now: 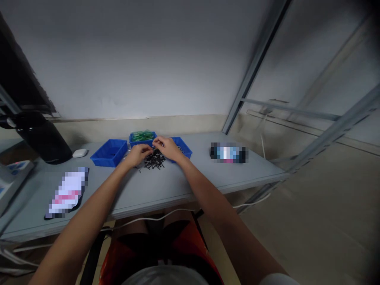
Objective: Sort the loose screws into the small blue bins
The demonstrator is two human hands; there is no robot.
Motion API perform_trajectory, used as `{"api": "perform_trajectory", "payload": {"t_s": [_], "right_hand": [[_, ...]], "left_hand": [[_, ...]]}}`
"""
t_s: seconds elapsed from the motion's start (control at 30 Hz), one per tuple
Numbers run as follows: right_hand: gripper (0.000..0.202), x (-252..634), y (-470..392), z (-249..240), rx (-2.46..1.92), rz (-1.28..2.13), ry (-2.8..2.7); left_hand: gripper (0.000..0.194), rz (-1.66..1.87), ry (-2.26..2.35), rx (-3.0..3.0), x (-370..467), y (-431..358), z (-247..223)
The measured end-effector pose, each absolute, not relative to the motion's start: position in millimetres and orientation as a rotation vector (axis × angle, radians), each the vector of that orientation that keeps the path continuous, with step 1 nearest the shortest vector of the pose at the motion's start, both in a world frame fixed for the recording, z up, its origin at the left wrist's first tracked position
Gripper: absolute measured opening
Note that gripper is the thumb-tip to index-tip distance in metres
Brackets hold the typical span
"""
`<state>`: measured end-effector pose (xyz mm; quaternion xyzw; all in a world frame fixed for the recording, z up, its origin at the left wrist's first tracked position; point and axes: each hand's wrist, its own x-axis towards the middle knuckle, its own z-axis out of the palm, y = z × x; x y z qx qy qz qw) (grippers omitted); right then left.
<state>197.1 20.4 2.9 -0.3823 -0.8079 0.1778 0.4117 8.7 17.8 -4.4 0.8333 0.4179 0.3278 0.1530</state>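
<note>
A pile of dark screws (154, 160) lies on the grey table, with a few silvery pieces at its left edge. My left hand (137, 153) is over the pile's left side, thumb and fingertips pinched together. Close by on the right, my right hand (168, 148) is pinched too, its fingertips pointing at the left ones. Whatever the fingertips hold is too small to make out. Behind the hands stands a blue bin (130, 139) of green plastic packets (143, 135). My right hand partly covers another blue bin (186, 149) with small metal pieces inside.
A third blue bin (104, 156) stands left of the screws. Further left are a white earbud case (80, 153), a black bottle (44, 136) and a phone with a blurred screen (67, 192). Another blurred device (228, 153) lies right. A metal post (252, 71) rises at the table's right end.
</note>
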Motion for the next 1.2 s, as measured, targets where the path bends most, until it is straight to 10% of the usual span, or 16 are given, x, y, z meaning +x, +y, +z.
{"api": "perform_trajectory", "payload": {"t_s": [0.73,1.2], "right_hand": [[0.013,202,24,-1,-1.041,0.431,-2.228],[0.017,246,40,1,-1.648,0.078,-1.837]], "left_hand": [[0.017,1.332,1.292,2.318,10,13,4],[0.016,0.565,1.615,2.648,-22,34,-26]]}}
